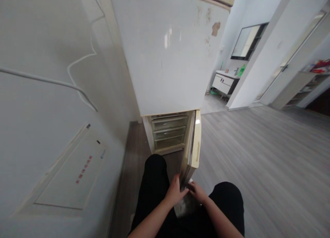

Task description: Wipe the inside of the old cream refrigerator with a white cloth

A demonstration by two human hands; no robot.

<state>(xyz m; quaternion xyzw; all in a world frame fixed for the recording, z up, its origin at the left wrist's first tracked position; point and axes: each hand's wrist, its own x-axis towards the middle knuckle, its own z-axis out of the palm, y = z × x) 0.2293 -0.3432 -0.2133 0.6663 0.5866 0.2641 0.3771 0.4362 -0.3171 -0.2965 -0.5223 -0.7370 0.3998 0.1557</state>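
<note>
A tall white refrigerator (pixel 170 59) stands in front of me. Its lower compartment is open and shows several stacked clear drawers (pixel 170 133). The cream-edged lower door (pixel 196 142) is swung out toward me, between my knees. My left hand (pixel 176 191) is at the near bottom end of this door, fingers against its inner side and thumb pointing right. Close beside it, my right hand (pixel 198 192) has bent fingers at the door's lower outer corner, near a small white bit that I cannot make out.
On the left wall are a white panel (pixel 72 169) with red characters and a cable (pixel 43 79). A washbasin cabinet (pixel 224 82) and a mirror (pixel 246 42) are in the room behind. At the right stands a shelf (pixel 300 88). Grey wood flooring (pixel 257 145) extends to the right.
</note>
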